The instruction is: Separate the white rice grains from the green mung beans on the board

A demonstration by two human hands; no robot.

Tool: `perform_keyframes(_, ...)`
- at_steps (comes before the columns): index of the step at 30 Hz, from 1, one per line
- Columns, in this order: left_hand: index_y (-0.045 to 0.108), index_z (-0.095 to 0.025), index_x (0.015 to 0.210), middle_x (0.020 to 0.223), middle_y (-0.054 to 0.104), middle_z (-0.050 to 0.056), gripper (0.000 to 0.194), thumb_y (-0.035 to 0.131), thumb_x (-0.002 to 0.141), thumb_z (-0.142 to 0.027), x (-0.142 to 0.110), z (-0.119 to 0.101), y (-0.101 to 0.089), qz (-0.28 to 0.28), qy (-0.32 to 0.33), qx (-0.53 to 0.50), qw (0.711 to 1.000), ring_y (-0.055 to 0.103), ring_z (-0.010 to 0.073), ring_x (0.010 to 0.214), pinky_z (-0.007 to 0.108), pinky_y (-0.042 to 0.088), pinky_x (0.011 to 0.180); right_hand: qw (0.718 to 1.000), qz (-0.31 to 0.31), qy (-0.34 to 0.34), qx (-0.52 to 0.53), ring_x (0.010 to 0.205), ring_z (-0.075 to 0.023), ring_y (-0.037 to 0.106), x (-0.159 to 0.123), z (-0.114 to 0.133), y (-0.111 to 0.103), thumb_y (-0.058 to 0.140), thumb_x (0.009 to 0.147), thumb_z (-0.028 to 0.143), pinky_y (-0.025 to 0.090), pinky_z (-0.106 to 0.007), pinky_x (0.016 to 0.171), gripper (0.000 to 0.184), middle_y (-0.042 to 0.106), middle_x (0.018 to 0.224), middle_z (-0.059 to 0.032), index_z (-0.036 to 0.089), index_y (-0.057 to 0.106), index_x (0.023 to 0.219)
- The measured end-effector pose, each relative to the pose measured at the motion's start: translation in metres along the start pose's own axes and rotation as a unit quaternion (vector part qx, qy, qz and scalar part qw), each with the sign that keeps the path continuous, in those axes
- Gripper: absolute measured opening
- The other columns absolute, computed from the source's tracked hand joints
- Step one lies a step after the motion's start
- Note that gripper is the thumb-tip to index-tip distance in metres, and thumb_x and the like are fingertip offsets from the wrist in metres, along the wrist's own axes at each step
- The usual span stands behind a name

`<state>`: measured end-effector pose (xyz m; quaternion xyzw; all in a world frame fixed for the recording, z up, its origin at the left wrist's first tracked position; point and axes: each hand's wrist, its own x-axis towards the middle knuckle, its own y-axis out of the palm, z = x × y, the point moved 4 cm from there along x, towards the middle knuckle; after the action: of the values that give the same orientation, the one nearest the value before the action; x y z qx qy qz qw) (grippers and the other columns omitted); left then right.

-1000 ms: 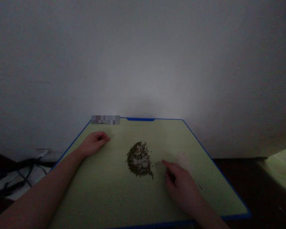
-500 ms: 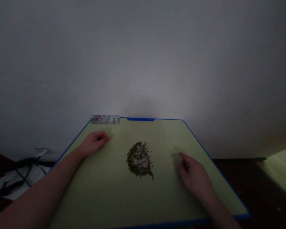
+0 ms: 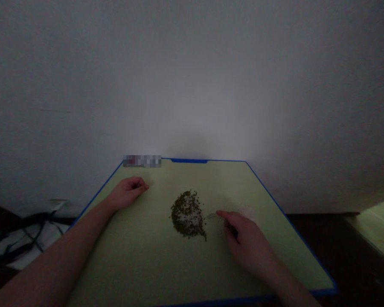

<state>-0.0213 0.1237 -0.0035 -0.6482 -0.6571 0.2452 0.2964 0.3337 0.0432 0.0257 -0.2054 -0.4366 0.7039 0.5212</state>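
Note:
Midway between my hands lies a heap of small green and whitish grains point(image 3: 187, 215), with a few loose ones along its border. My right hand point(image 3: 248, 241) is closed just right of the heap, index finger stretched toward it. At its fingertip is a thin, clear, curved thing point(image 3: 213, 216); its kind is too faint to tell, and its near end reaches the heap's right side. Left of the heap my left hand point(image 3: 129, 192) rests closed on the table, thumb against curled fingers, and nothing shows in it.
Under everything is a pale yellow-green table point(image 3: 153, 264) with a blue edge. A blurred-out strip point(image 3: 142, 160) sits at its far left corner. Beyond my right knuckles is a pale patch point(image 3: 247, 210). Dark cables point(image 3: 28, 221) lie at the left, and a wall point(image 3: 192, 85) rises behind.
My right hand has moved left toward the heap, carrying the clear curved thing. A pale patch now shows where it was. My left hand has stayed in place.

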Motion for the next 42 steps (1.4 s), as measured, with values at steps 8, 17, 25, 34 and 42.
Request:
perform_keyframes(8,0.053,-0.017,0.061,0.054,0.044,-0.004,0.032,0.050,0.073,-0.047,-0.001,-0.002,0.000,-0.006,-0.003,-0.001,1.000,0.041,0.0111,0.052,0.023,0.033,0.049,0.999,0.034,-0.019,0.005,0.092,-0.0187,0.059,0.000,-0.002,0.003,0.040,0.079,0.007,0.045,-0.033,0.084,0.044,0.065,0.102,-0.0083,0.017,0.057,0.119)
perform_keyframes(17,0.053,-0.017,0.062,0.054,0.043,-0.004,0.033,0.050,0.074,-0.047,0.001,0.001,0.001,0.001,-0.006,-0.005,1.000,0.040,0.0108,0.052,0.022,0.033,0.049,0.999,0.040,-0.011,0.021,0.096,-0.0203,0.058,-0.011,-0.003,-0.003,0.040,0.081,0.010,0.045,-0.036,0.086,0.042,0.064,0.107,-0.0084,0.019,0.057,0.118)
perform_keyframes(25,0.053,-0.017,0.062,0.055,0.043,-0.004,0.033,0.049,0.075,-0.047,0.001,0.001,0.001,-0.003,0.006,0.009,1.000,0.041,0.0109,0.053,0.023,0.033,0.050,0.999,0.032,0.002,0.002,0.102,-0.0199,0.057,-0.009,-0.004,0.002,0.040,0.082,0.011,0.043,-0.037,0.092,0.041,0.063,0.113,-0.0088,0.017,0.056,0.119)
perform_keyframes(34,0.052,-0.017,0.061,0.055,0.043,-0.004,0.032,0.049,0.073,-0.047,0.001,-0.001,0.000,-0.007,0.005,0.014,1.000,0.041,0.0113,0.054,0.022,0.033,0.050,0.999,0.032,0.001,0.024,0.101,-0.0212,0.058,-0.009,-0.006,0.005,0.041,0.083,0.014,0.044,-0.040,0.090,0.038,0.063,0.111,-0.0094,0.019,0.058,0.117)
perform_keyframes(42,0.052,-0.018,0.059,0.053,0.043,-0.004,0.032,0.049,0.073,-0.047,0.000,-0.003,-0.001,-0.006,-0.003,0.010,1.000,0.041,0.0115,0.052,0.023,0.033,0.049,0.998,0.055,-0.018,0.040,0.097,-0.0193,0.059,-0.008,-0.002,0.004,0.040,0.081,0.009,0.045,-0.035,0.087,0.043,0.064,0.106,-0.0066,0.022,0.058,0.117)
